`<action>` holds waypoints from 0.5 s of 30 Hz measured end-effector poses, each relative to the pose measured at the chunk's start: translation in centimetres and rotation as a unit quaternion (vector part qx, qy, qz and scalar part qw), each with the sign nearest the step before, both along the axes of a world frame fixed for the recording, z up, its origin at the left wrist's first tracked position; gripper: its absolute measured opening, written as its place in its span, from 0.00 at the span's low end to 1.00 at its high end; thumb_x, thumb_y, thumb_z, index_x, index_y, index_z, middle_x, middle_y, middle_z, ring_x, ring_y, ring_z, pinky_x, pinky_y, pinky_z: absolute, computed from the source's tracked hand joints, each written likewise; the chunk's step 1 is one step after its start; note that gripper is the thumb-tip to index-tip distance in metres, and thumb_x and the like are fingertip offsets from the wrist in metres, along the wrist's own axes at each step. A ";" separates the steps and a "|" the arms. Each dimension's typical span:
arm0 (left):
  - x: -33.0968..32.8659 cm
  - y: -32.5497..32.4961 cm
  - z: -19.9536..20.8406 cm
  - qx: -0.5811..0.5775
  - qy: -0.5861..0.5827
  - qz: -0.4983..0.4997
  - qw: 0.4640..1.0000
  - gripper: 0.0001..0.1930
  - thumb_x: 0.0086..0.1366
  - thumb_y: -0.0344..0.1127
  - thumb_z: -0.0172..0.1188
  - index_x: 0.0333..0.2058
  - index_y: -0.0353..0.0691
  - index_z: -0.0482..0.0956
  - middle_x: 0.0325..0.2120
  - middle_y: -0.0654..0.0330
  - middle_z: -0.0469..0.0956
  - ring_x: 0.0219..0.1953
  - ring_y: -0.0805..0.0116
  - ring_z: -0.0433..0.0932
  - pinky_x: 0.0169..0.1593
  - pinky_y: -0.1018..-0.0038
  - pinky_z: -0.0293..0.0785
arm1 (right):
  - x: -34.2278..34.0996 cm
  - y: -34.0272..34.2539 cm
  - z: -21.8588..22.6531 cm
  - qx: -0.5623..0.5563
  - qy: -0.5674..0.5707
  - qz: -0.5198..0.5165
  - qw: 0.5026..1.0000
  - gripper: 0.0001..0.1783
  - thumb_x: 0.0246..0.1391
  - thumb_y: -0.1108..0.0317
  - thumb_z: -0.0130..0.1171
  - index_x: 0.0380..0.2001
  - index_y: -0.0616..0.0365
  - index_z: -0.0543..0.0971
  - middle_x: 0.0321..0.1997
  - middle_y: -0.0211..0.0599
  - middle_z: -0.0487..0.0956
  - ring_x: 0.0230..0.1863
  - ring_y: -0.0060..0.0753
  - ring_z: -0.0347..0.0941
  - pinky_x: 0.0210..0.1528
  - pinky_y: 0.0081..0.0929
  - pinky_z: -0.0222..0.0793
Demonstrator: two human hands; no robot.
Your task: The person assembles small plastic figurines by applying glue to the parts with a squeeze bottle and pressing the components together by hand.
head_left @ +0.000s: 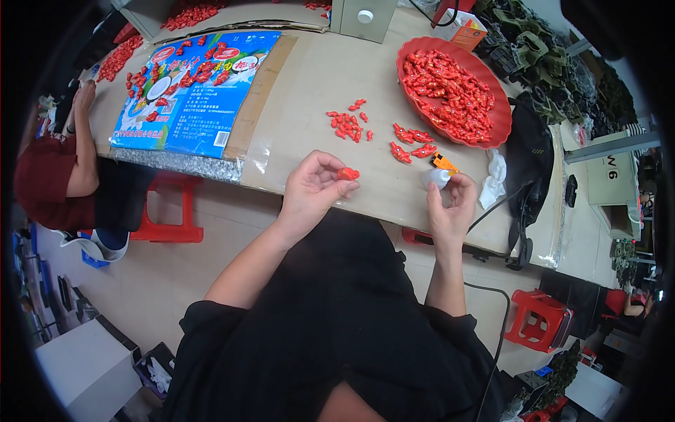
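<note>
My left hand point(314, 187) is raised just in front of the table's near edge, with a small red moulded figure point(347, 174) pinched between thumb and fingers. In my right hand point(453, 207) is a small white bottle point(437, 177) with an orange-and-black part at its far end; it looks like a glue bottle. Beyond my left hand lies a loose group of small red pieces point(346, 126). Several larger red figures point(402, 152) rest on the table beyond the bottle. A red scalloped bowl point(498, 133) heaped with red figures stands at the far right.
A blue printed sheet point(190, 130) with scattered red figures covers the table's left part. Crumpled white tissue point(494, 176) and a black bag point(531, 169) lie to the right. At far left sits another person point(53, 172). Red stools point(172, 211) stand on the floor.
</note>
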State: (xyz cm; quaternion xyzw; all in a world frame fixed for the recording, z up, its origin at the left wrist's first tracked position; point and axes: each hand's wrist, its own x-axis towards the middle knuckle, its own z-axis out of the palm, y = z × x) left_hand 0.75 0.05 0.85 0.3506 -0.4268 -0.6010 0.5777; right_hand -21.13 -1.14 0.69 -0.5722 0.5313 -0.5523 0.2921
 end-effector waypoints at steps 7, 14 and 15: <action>0.3 0.1 -0.4 -0.018 0.047 -0.003 0.999 0.10 0.51 0.18 0.55 0.31 0.35 0.66 0.29 0.58 0.73 0.31 0.74 0.73 0.34 0.79 0.73 | 2.6 2.1 2.0 -0.141 0.125 0.008 0.982 0.10 0.41 0.79 0.57 0.30 0.64 0.71 0.31 0.39 0.70 0.28 0.28 0.69 0.31 0.22 0.67; 1.2 0.1 -0.7 0.009 0.102 -0.032 0.994 0.11 0.49 0.16 0.55 0.29 0.37 0.67 0.30 0.55 0.72 0.33 0.66 0.75 0.34 0.76 0.75 | 8.7 -3.5 3.1 -0.046 0.285 0.033 0.957 0.08 0.44 0.73 0.56 0.29 0.65 0.72 0.30 0.50 0.70 0.28 0.50 0.70 0.29 0.35 0.67; 1.3 0.1 -0.8 0.001 0.107 -0.044 0.993 0.11 0.49 0.16 0.55 0.29 0.37 0.67 0.30 0.54 0.72 0.33 0.65 0.76 0.34 0.76 0.75 | 9.0 -4.0 3.3 0.002 0.336 0.036 0.941 0.09 0.43 0.72 0.56 0.30 0.65 0.72 0.30 0.50 0.71 0.30 0.51 0.70 0.30 0.37 0.66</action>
